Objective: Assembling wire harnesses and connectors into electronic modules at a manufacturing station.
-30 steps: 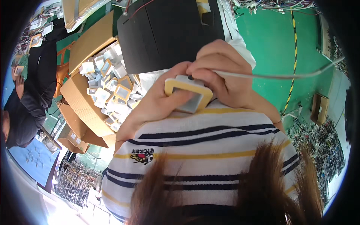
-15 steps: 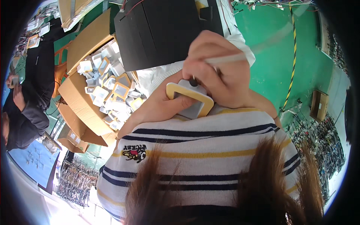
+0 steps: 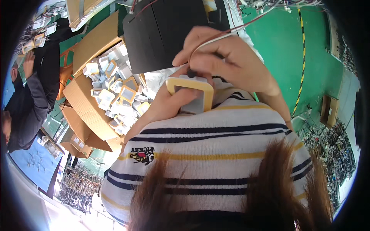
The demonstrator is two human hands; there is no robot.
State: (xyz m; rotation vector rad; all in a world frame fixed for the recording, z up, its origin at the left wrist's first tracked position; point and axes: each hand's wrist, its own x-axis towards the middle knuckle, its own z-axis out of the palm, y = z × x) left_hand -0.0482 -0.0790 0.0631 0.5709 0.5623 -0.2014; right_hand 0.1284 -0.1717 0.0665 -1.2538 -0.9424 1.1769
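Close to my chest, my left hand (image 3: 165, 104) grips a small grey-and-white plastic housing (image 3: 208, 98) with a yellow rounded rim; the thumb reaches inside the open frame. A black cable grommet (image 3: 191, 73) sits at the housing's far edge. My right hand (image 3: 241, 69) is closed on a thin red-and-white cable (image 3: 210, 40) just above the grommet, thumb and index finger bent round it. From there the cable runs over the fingers and off to the upper right. Where exactly it enters the housing is hidden by the fingers.
A cardboard box (image 3: 86, 104) full of similar housings (image 3: 127, 94) stands at the left. Black panels (image 3: 165, 34) lie ahead of my hands. At the far left a person in dark clothes (image 3: 29, 100) works. A small carton (image 3: 330, 110) sits on the green floor (image 3: 271, 54) at right.
The housing and both hands have shifted slightly left. My right hand's fingers have opened out somewhat, and the cable, blurred before, now shows sharply in a curve.
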